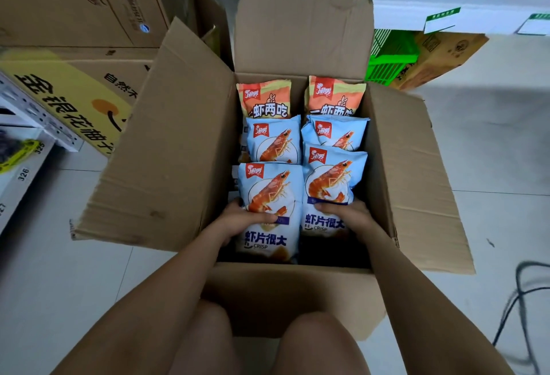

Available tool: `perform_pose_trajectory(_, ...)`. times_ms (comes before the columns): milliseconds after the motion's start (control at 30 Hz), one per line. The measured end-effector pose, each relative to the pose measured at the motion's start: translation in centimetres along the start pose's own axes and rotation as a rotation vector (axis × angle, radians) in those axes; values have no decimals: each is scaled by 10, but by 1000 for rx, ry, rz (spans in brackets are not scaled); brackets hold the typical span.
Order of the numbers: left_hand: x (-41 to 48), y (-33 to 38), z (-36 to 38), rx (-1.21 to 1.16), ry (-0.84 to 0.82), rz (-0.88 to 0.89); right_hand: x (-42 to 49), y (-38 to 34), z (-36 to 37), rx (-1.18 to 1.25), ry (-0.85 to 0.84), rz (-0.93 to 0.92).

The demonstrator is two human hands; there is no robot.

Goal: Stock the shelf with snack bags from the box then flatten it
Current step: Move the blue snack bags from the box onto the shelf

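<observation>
Two blue snack bags (269, 196) stand at the near end of the box (166, 151); our left hand (245, 221) grips one, our right hand (346, 215) the other. Squeezing harder could burst them.

The front blue snack bags (268, 243) carry "虾片很大" and "CRISP". The orange bags (263, 99) behind them read "一虾两吃". The shelf edge (18, 184) at the left shows 325 and 326.
</observation>
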State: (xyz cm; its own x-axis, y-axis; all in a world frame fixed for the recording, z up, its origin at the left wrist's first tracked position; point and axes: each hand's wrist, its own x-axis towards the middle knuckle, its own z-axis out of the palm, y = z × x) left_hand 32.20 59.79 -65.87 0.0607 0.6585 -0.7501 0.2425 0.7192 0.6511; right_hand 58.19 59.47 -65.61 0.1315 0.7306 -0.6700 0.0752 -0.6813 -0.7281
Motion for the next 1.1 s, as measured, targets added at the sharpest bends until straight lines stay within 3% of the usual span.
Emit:
perform_pose_trajectory(333, -33, 32, -6, -194, 63, 140, -22, -28, -5, 121, 139, -206)
perform_pose_trajectory(767, -160, 112, -27, -243, 147, 91, -134, -115, -23, 136, 214, -183)
perform_pose_trajectory(1100, -296, 162, -61, -213, 234, 92, -264, -195, -21, 33, 151, -180)
